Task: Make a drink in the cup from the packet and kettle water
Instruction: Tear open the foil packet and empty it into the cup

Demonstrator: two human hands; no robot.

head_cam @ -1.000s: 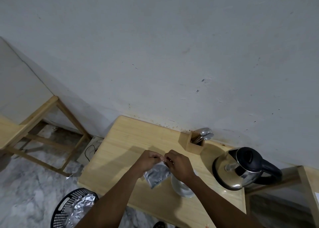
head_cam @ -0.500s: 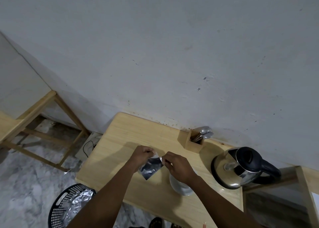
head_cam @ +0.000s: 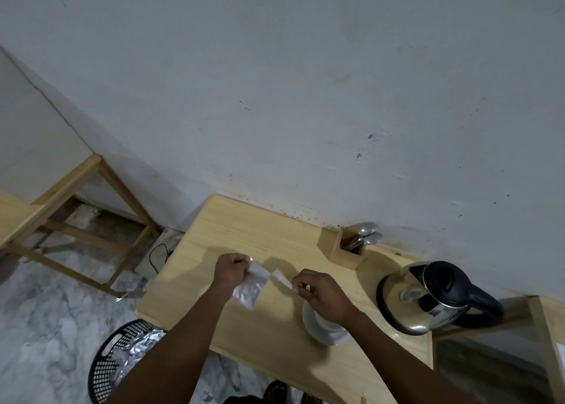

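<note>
- While both forearms reached over the wooden tabletop (head_cam: pixel 275 238), the left hand (head_cam: pixel 230 270) was closed on the upper corner of the silver packet (head_cam: pixel 248 290), which hung just below and to the right of its fingers, above the wood.
- At the same moment the right hand (head_cam: pixel 324 293) pinched one end of a narrow torn strip (head_cam: pixel 282 278) between thumb and fingertips; the strip pointed up and left toward the packet, with a small gap between the two.
- Directly beneath the right hand and wrist stood the white cup (head_cam: pixel 321 331), mostly hidden by them, so its contents could not be told.
- To the right of the right hand sat the steel kettle (head_cam: pixel 428 299) with its black lid and handle, near the tabletop's right end.
- Beyond the right hand, against the wall (head_cam: pixel 305 82), a small wooden holder (head_cam: pixel 342 249) carried several spoons (head_cam: pixel 368 234), bowls upward.
- Below and to the left of the left forearm, on the marble floor (head_cam: pixel 39 327), a black perforated basket (head_cam: pixel 113 364) held crumpled foil (head_cam: pixel 140 344).
- Far left of the left hand stood a wooden frame (head_cam: pixel 76 189).
</note>
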